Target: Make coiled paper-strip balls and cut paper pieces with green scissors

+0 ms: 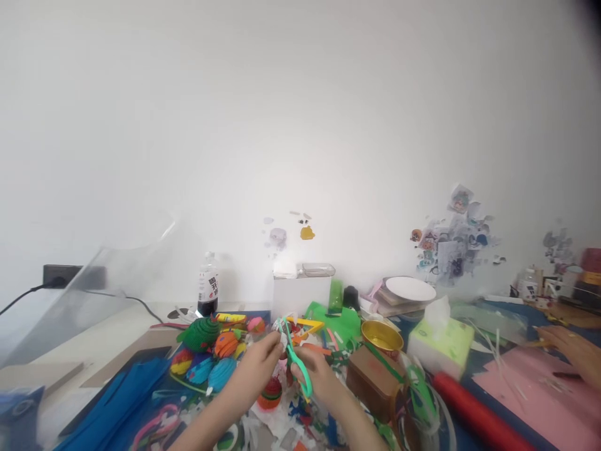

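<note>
My right hand (318, 374) is closed around the handles of green scissors (305, 374), whose blades point up and away from me. Close by on the left, my left hand (265, 352) is pinched on a small whitish piece (278, 325) beside the blades. Whether the blades touch that piece, I cannot tell. Below and between my hands stands a small red and green ribbed ball (270, 394) among paper scraps (282, 425). Left of my left hand lie several colourful ribbed paper shapes, among them a green one (201, 334) and a blue one (221, 374).
A brown box (373, 381), a gold tin (382, 337), a tissue pack (441, 343) and a red roll (479, 410) lie to the right. A dark-filled bottle (208, 285) stands at the back left. Another person's hand (570, 347) is over pink sheets (530, 391) at far right.
</note>
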Tool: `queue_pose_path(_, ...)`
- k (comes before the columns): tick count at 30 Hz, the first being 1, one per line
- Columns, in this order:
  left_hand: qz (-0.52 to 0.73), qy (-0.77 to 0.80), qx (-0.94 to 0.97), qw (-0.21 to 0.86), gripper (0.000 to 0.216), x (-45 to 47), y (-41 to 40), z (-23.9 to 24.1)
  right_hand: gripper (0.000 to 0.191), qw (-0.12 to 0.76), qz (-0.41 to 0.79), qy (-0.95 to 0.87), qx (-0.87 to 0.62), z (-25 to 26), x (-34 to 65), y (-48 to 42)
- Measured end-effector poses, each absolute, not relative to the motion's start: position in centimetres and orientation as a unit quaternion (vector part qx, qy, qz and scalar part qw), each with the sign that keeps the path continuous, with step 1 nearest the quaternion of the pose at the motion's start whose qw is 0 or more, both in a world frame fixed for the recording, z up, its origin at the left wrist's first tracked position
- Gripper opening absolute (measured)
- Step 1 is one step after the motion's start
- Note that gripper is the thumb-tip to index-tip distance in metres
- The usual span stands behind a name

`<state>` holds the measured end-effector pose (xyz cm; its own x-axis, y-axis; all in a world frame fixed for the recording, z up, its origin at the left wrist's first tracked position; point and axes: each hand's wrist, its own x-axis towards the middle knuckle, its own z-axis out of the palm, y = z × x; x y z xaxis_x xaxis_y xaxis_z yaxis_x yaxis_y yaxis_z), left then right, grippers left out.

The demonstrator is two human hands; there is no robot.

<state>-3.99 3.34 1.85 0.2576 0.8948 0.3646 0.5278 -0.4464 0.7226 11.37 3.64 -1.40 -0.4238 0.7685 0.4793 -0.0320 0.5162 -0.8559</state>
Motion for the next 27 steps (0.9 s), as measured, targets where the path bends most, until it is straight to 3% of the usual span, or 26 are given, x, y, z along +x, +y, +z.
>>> queue_pose_path(6,0.385,0.485,0.753,0.223,0.023,-3.9,3.0,1.7,0.041,0.486,0.381,-0.739,-0.27,-0.3,10.8,2.4)
queue_pose_path(27,0.431,0.486,0.721,0.241,0.023,-3.7,2.2,1.9,0.038,0.492,0.429,-0.713,-0.255,-0.5,10.3,1.9)
